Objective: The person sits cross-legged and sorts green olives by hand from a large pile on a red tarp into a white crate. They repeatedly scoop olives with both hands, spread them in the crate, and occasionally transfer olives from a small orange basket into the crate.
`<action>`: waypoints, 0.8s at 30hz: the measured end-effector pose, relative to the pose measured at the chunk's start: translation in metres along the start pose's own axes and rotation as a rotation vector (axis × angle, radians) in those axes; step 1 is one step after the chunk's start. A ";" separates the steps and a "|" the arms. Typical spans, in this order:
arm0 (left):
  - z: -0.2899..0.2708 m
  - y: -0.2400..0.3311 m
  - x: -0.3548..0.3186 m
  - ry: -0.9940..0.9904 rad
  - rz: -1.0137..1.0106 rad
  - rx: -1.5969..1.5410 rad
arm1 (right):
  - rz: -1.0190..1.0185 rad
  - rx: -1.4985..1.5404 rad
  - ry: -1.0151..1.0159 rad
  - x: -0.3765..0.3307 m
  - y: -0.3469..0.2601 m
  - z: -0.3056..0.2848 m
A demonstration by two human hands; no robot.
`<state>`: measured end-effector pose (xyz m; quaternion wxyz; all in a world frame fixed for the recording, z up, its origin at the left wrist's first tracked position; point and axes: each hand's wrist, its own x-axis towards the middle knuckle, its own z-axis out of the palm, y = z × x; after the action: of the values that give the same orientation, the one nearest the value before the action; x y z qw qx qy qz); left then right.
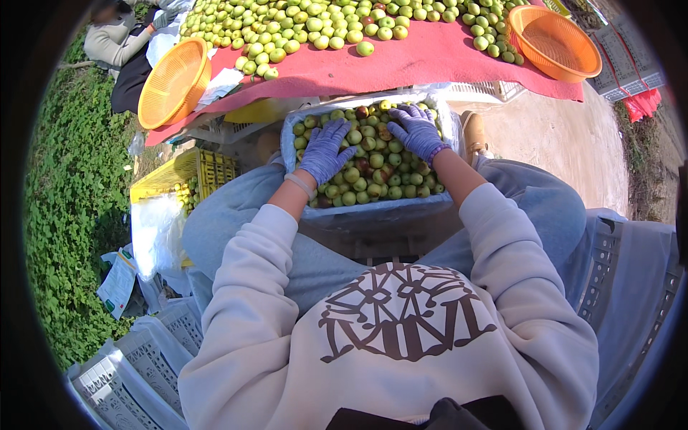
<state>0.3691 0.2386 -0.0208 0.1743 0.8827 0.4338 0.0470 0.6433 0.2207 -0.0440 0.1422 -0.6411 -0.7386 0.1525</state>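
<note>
Between my knees stands a crate lined with pale plastic, filled with small round green fruits that look like jujubes. Some of them carry brown patches. My left hand, in a purple knitted glove, lies flat on the fruits at the crate's left side, fingers stretched forward and thumb out to the right. Toward the far right corner, my right hand in a matching glove rests on the heap with its fingers spread. Neither hand grips a fruit that I can see.
Ahead, a red cloth bears a heap of green fruits. Orange baskets sit at its left and right. A yellow crate stands left, with plastic-draped crates behind. Another person sits far left.
</note>
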 end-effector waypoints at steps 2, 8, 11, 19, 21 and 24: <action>0.004 0.000 -0.007 -0.011 -0.017 0.047 | -0.010 -0.003 -0.034 0.001 0.008 -0.004; 0.009 0.010 0.004 0.116 0.119 0.095 | 0.119 -0.007 -0.065 0.038 0.006 -0.014; 0.008 0.007 0.014 0.050 0.092 -0.056 | 0.115 -0.188 -0.185 0.059 -0.012 -0.010; 0.012 -0.038 0.018 0.414 -0.179 -0.382 | 0.130 -0.148 -0.377 0.074 -0.029 -0.020; 0.009 -0.061 0.011 0.416 -0.182 -0.286 | -0.015 -0.144 -0.301 0.074 -0.038 -0.018; 0.013 -0.081 0.000 0.434 -0.130 -0.136 | -0.154 -0.096 -0.360 0.086 -0.060 -0.008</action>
<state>0.3115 0.2807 -0.0614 0.1386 0.8085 0.5128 0.2532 0.5808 0.2984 -0.0106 -0.0119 -0.5510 -0.8054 0.2180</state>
